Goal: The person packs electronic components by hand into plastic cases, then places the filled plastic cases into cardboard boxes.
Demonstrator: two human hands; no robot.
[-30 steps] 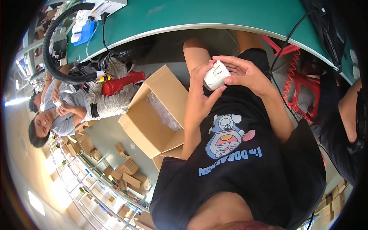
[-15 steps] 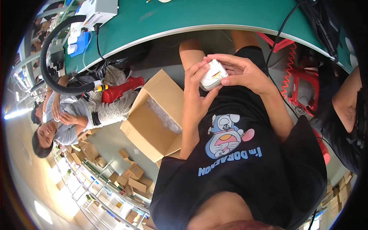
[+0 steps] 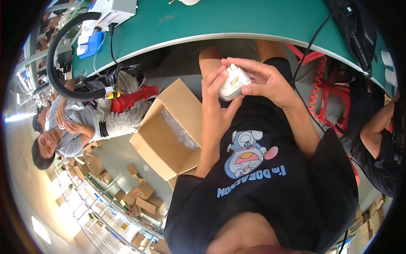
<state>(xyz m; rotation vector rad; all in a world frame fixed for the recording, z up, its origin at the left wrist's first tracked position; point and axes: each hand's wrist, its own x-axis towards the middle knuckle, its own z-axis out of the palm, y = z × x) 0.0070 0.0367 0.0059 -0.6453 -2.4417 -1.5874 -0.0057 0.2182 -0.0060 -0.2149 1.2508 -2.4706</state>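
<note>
Both my hands hold a small white plastic housing (image 3: pixel 233 86) above my lap, a short way out from the table edge. My left hand (image 3: pixel 212 92) grips its left side, with the fingers bent over the top and the thumb underneath. From the right, my right hand (image 3: pixel 270 83) closes on it, thumb pressed on the near right corner and fingers behind. Small red and yellow marks or wires show on the upper face; they are too small to make out. The underside of the housing is hidden by my hands.
A green table (image 3: pixel 237 19) spans the far side. An open cardboard box (image 3: pixel 154 148) with clear plastic wrap inside stands by my left forearm. A black hose (image 3: pixel 51 59) arches at the left near a seated co-worker (image 3: pixel 74 131). Red stools (image 3: pixel 334 99) and a coiled red cord (image 3: pixel 315 86) are at right.
The white housing has turned slightly in my fingers, so its coloured marks look shorter. Both hands keep their hold. The whole view has shifted a little.
</note>
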